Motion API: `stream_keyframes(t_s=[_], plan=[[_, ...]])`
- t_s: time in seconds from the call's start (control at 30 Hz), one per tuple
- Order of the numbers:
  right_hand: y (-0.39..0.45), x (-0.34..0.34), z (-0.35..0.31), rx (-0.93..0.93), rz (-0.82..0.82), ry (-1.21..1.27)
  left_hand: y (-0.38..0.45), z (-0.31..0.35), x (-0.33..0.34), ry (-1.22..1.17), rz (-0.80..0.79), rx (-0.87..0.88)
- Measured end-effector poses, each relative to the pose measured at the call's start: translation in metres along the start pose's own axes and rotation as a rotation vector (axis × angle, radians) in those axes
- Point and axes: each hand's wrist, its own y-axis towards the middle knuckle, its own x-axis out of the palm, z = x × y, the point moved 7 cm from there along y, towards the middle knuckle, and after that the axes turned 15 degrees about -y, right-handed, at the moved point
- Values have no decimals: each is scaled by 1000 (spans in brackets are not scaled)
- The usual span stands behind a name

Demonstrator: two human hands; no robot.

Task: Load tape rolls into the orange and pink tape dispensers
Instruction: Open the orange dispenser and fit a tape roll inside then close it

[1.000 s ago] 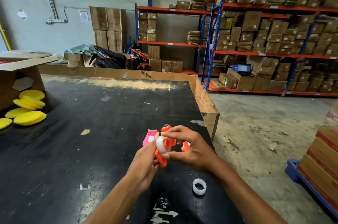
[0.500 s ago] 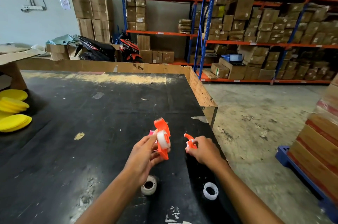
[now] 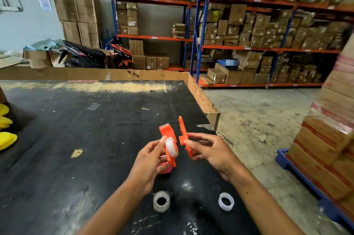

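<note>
My left hand [image 3: 148,162] holds one half of the orange tape dispenser [image 3: 168,140] upright, with a white tape roll [image 3: 171,147] seated in it. Close beside it, my right hand [image 3: 208,150] pinches the other orange half, the cover [image 3: 184,137], a small gap apart from the first. The pink dispenser [image 3: 165,169] lies on the black table [image 3: 86,129] under my left hand, mostly hidden. A thick tape roll [image 3: 161,201] and a thin white ring [image 3: 226,201] lie flat on the table near my wrists.
Yellow round pads [image 3: 5,137] sit at the table's left edge. A cardboard rim [image 3: 203,98] borders the table's far and right sides. Stacked cartons on a blue pallet [image 3: 325,139] stand to the right, and shelving with boxes [image 3: 249,39] behind.
My hands came apart: the left kept the dispenser half with the roll, the right picked the orange cover off the table and raised it beside the left. A second roll came into view.
</note>
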Motion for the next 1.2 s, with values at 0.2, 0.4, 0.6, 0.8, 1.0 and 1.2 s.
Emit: stream_keyframes(t_s=[0.2,0.4,0.6,0.8,1.0,1.2], plan=[[-11,12,-22,-75,-27,-10,-3,12,1,44,-24,46],[-13,18,-28,-97,-41,-7,-6,21,-1,48,-34,74],[-13,21,-28,-115,-13,-54,-9,28,-4,96,-25,183],[-17,18,-34,-154,-21,-31,-11,32,2,115,-66,217],[-24,21,-42,-201,-15,-32,-16,31,7,89,-74,218],[-33,24,-46,-289,39,3,-18,32,8,87,-91,215]])
